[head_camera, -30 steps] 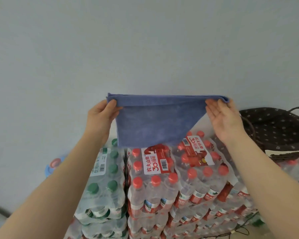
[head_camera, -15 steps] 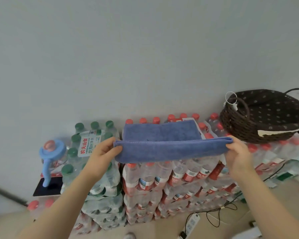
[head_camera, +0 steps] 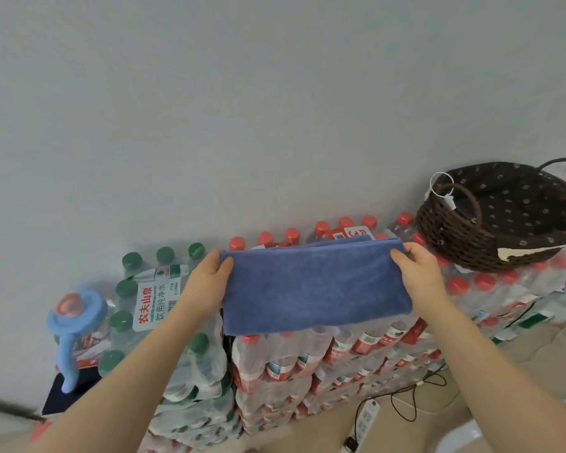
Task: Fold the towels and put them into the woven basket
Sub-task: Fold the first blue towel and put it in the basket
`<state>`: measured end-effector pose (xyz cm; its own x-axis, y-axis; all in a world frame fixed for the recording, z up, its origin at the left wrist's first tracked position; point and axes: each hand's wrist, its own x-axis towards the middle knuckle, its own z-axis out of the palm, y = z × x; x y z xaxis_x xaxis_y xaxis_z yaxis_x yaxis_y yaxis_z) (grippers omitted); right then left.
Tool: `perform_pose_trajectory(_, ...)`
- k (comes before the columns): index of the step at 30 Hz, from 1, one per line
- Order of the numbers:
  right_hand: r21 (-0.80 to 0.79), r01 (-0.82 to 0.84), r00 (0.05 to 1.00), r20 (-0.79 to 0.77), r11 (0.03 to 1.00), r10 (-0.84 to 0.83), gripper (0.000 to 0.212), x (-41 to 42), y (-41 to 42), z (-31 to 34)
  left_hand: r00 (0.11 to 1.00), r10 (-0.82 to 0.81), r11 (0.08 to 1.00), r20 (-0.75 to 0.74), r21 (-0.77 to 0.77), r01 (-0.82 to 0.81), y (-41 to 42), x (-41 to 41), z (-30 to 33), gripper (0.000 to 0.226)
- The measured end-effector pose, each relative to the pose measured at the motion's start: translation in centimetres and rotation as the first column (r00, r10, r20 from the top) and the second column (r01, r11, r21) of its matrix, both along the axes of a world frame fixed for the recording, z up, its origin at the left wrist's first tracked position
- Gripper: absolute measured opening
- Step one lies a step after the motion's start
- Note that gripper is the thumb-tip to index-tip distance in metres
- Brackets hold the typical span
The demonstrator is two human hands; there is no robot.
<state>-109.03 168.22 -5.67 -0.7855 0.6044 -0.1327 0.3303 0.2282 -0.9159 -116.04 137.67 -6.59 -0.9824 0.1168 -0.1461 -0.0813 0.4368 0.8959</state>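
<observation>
- Two hands hold one folded blue towel (head_camera: 314, 286) flat over the red-capped bottle packs (head_camera: 307, 354).
- Left hand (head_camera: 206, 282) pinches the towel's left edge, thumb on top, fingers beneath.
- Right hand (head_camera: 419, 273) pinches the right edge, thumb on top, fingers beneath.
- Towel's near edge overhangs the front of the packs; its far edge shows separate layers.
- Woven basket (head_camera: 490, 230), dark brown with a dotted lining, stands on the packs to the right of the towel, near but apart, with a white tag (head_camera: 448, 201) on its left handle.
- Wall (head_camera: 275, 109) rises directly behind the packs; bare floor lies near right, crossed by a power strip (head_camera: 368, 416) and black cables.
- Green-capped pack (head_camera: 151, 305) at left reads "农夫山泉 饮用纯净水".
- Red label (head_camera: 356, 232) beyond the towel is too blurred to read.
- Blue handled object (head_camera: 76, 318) stands far left.
</observation>
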Motion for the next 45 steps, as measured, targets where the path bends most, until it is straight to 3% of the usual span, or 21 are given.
perform_pose_trajectory(5,0.203,-0.062,0.974,0.225,0.977,0.015,0.016,-3.1,0.0,-0.7,1.000,0.029,0.991,0.006,-0.130,-0.028,1.6,-3.3,-0.5,0.018)
perform_pose_trajectory(11,0.473,-0.095,0.951,0.304,0.876,-0.061,0.030,-4.6,-0.3,-0.9,0.996,0.088,0.976,-0.012,-0.199,-0.088,2.4,-4.7,-2.1,0.020)
perform_pose_trajectory(16,0.498,-0.159,0.924,0.379,0.852,-0.049,0.031,-5.8,0.0,-1.5,0.998,0.065,0.968,-0.024,-0.240,-0.069,2.6,-5.0,-2.6,0.018)
perform_pose_trajectory(20,0.515,-0.162,0.935,0.353,0.842,-0.036,0.032,-6.0,0.1,-2.2,0.996,0.082,0.962,-0.021,-0.260,-0.085,2.2,-5.0,-3.0,0.022)
perform_pose_trajectory(26,0.603,-0.140,0.903,0.402,0.785,-0.148,0.030,-6.8,-0.5,-2.8,0.998,0.051,0.894,-0.048,-0.443,-0.067,2.0,-5.3,-3.3,0.027)
perform_pose_trajectory(28,0.621,-0.124,0.889,0.415,0.774,-0.191,0.026,-6.9,-1.1,-2.4,0.988,0.014,0.852,-0.151,-0.516,-0.091,2.1,-5.1,-3.0,0.036)
perform_pose_trajectory(30,0.711,-0.126,0.904,0.369,0.692,-0.215,0.037,-7.0,-2.3,-1.8,0.921,-0.161,0.790,-0.356,-0.605,-0.096,2.7,-4.9,-2.8,0.043)
perform_pose_trajectory(32,0.800,-0.129,0.982,0.187,0.585,-0.039,0.041,-7.1,-4.9,-1.3,0.789,-0.361,0.771,-0.498,-0.635,-0.048,4.6,-4.7,-2.6,0.036)
perform_pose_trajectory(34,0.814,-0.289,0.939,0.139,0.503,0.314,0.040,-7.0,-7.7,-2.2,0.704,-0.570,0.712,-0.424,-0.683,0.165,7.0,-3.9,-2.6,0.046)
perform_pose_trajectory(36,0.703,-0.563,0.798,0.324,0.434,0.509,0.047,-6.6,-9.5,-3.3,0.687,-0.685,0.601,-0.243,-0.721,0.344,8.9,-2.6,-2.9,0.059)
perform_pose_trajectory(38,0.622,-0.674,0.732,0.490,0.398,0.474,0.052,-6.1,-9.1,-4.4,0.721,-0.688,0.495,-0.082,-0.780,0.383,8.9,-2.2,-4.0,0.068)
perform_pose_trajectory(41,0.635,-0.683,0.730,0.574,0.361,0.370,0.058,-5.3,-6.7,-4.4,0.761,-0.646,0.478,-0.062,-0.810,0.340,7.1,-1.9,-4.4,0.109)
perform_pose_trajectory(45,0.557,-0.662,0.728,0.638,0.502,0.251,0.063,-3.6,-1.6,-4.0,0.821,-0.569,0.523,-0.046,-0.791,0.318,4.7,-1.4,-3.9,0.137)
